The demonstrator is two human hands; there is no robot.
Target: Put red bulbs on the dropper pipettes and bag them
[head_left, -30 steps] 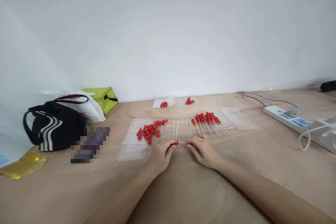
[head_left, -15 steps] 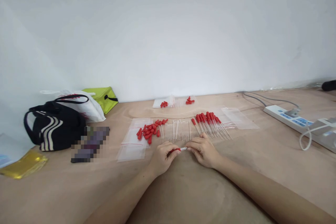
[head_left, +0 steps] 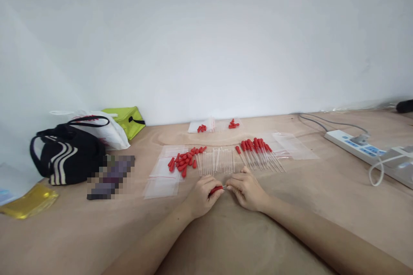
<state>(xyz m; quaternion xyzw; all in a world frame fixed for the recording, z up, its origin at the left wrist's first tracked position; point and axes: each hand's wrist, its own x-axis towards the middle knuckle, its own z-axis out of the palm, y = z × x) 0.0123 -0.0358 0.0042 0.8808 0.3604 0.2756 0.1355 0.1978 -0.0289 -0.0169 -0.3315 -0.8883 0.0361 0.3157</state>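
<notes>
Between the fingers of my left hand (head_left: 204, 195) is a red rubber dropper bulb (head_left: 216, 189), its open end facing right. My right hand (head_left: 245, 190) pinches a thin glass dropper tube (head_left: 225, 187), of which only a short length shows at the bulb's mouth; the rest is hidden by the fingers. Just beyond my hands lies a row of bare glass tubes (head_left: 217, 161). A heap of loose red bulbs (head_left: 183, 161) rests to their left on clear zip bags (head_left: 162, 180). To the right, droppers with red bulbs fitted (head_left: 258, 148) lie side by side.
Small bags with more red bulbs (head_left: 201, 128) lie near the wall. A black striped bag (head_left: 72, 154), a lime-green bag (head_left: 127, 121) and a yellow pouch (head_left: 30, 201) are at left. A white power strip (head_left: 351, 144) with cables sits at right. Flat plastic bags (head_left: 295, 146) lie beside the fitted droppers.
My two hands have come slightly closer together and a little lower. Less of the glass tube shows between the bulb and my right fingers. The things on the table have not moved.
</notes>
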